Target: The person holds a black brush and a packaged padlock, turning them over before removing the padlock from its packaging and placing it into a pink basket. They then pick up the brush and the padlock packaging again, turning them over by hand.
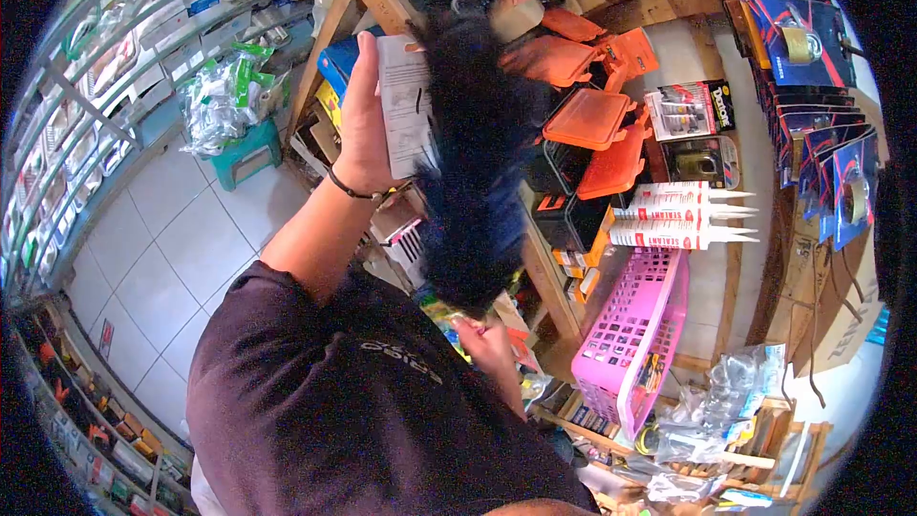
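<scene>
My left hand (361, 129) is raised on the left, closed on a white box (405, 105) with small printed text. Most of its fingers are hidden behind the box. Lower down, my right hand (489, 344) is wrapped round the handle end of a feather duster (476, 162). Its dark black-blue feathers are blurred, stand upright in view and overlap the box's right edge. Behind the feathers are black bins with orange lids (585, 119).
White sealant tubes (659, 215) lie on the shelf above a pink basket (630, 334). Carded padlocks (798, 43) hang at right. Bagged goods (234, 100) rest on a green container (246, 158) on the tiled floor (172, 239). Wire racks line the left.
</scene>
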`<control>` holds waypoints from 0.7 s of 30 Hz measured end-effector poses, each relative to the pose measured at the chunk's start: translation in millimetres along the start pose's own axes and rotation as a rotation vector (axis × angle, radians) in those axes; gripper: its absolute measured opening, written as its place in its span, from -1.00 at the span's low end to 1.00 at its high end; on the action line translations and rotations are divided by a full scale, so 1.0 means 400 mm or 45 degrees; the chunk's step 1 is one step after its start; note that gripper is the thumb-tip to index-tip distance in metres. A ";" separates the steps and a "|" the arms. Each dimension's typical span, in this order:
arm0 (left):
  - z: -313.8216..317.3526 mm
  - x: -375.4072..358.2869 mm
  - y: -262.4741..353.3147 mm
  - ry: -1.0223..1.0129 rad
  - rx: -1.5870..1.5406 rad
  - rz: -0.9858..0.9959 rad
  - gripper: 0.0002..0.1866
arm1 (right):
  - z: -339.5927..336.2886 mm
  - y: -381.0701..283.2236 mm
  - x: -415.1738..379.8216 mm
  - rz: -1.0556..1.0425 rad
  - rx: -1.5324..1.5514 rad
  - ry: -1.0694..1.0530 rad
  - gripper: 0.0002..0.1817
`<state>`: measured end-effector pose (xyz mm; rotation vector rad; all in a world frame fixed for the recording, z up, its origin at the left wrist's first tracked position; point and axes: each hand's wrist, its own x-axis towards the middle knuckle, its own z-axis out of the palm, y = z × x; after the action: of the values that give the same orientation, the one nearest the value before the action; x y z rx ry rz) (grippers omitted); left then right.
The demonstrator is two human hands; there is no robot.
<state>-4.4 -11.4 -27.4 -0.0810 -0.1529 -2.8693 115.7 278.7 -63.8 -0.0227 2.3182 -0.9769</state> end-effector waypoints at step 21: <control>0.006 -0.018 0.028 -0.611 -0.265 -0.232 -0.24 | 0.014 -0.016 -0.006 0.004 -0.064 -0.070 -0.69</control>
<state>5.7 -20.0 -24.6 -0.8362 0.0528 -2.9784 119.3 271.0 -61.3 -0.0653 2.2915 -0.9047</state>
